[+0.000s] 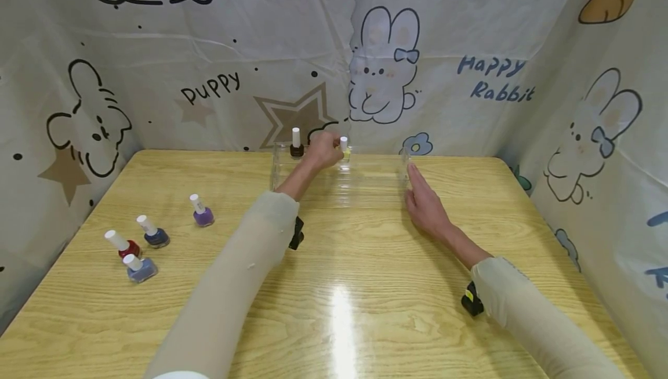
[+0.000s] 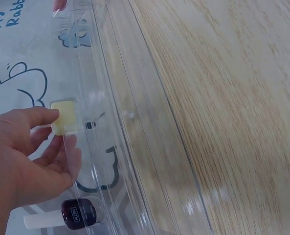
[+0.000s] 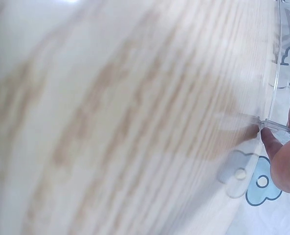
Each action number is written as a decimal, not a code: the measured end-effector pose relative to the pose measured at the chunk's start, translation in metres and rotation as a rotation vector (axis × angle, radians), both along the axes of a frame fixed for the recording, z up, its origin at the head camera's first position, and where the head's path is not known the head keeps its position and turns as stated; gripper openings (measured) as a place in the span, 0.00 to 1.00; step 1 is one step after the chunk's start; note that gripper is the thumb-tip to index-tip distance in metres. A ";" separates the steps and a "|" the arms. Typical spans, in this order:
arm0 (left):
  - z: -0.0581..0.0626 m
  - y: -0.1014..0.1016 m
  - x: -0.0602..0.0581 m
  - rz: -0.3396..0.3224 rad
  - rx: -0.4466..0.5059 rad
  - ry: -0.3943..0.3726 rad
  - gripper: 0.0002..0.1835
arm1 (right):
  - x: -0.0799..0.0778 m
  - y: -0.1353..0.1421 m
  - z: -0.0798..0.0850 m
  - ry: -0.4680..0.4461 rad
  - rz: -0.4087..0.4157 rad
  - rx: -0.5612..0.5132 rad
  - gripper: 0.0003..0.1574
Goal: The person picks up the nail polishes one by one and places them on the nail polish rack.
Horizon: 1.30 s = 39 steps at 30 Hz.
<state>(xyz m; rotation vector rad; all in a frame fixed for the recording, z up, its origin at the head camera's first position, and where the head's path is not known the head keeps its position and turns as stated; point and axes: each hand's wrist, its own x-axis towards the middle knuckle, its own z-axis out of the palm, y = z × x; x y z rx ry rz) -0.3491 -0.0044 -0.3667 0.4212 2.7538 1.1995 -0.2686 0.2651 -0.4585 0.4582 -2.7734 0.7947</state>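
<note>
My left hand [image 1: 325,150] pinches a pale yellow nail polish bottle [image 2: 65,117] by its white cap [image 1: 343,142], at the back tier of a clear stepped display rack [image 1: 373,179]. Just left of that hand a dark nail polish bottle [image 1: 297,150] with a white cap stands on the same tier; its label shows in the left wrist view. My right hand [image 1: 428,205] rests against the rack's right end, fingers fairly straight and pointing away from me. Up close, in the right wrist view, a fingertip [image 3: 266,133] touches the clear corner.
Left on the wood table [image 1: 365,286] stand purple [image 1: 203,217], dark blue [image 1: 156,238], red [image 1: 129,249] and light blue [image 1: 142,270] nail polish bottles, all white-capped. A printed cloth [image 1: 292,48] hangs close behind the rack and along both sides.
</note>
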 end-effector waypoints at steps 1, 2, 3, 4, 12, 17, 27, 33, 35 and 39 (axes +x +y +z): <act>0.000 0.000 0.000 0.002 0.001 -0.006 0.18 | 0.000 0.000 0.000 -0.001 -0.001 0.000 0.41; 0.000 -0.001 0.000 0.004 0.004 -0.007 0.21 | 0.000 0.000 0.000 -0.001 -0.003 0.000 0.41; 0.000 -0.001 0.000 0.006 0.011 -0.013 0.22 | 0.000 0.000 0.000 0.000 -0.005 0.001 0.41; 0.000 -0.002 0.001 0.008 0.014 -0.014 0.24 | 0.000 -0.001 0.000 -0.001 -0.008 0.001 0.41; 0.000 -0.012 0.006 0.029 0.038 0.048 0.32 | 0.001 -0.002 0.002 0.000 -0.009 0.003 0.40; 0.007 -0.018 0.014 0.035 0.057 0.099 0.35 | 0.003 -0.001 0.003 0.004 -0.009 0.007 0.40; 0.023 -0.044 0.048 -0.009 0.159 0.193 0.35 | 0.001 -0.002 0.002 0.004 0.000 0.012 0.41; 0.033 -0.070 0.070 -0.056 0.148 0.187 0.30 | 0.000 -0.001 0.001 0.011 0.006 0.009 0.41; 0.037 -0.078 0.077 -0.081 0.132 0.162 0.28 | 0.000 -0.001 0.001 0.015 0.009 0.009 0.41; 0.045 -0.097 0.089 -0.130 0.098 0.101 0.25 | 0.001 -0.002 0.002 0.018 0.008 0.011 0.41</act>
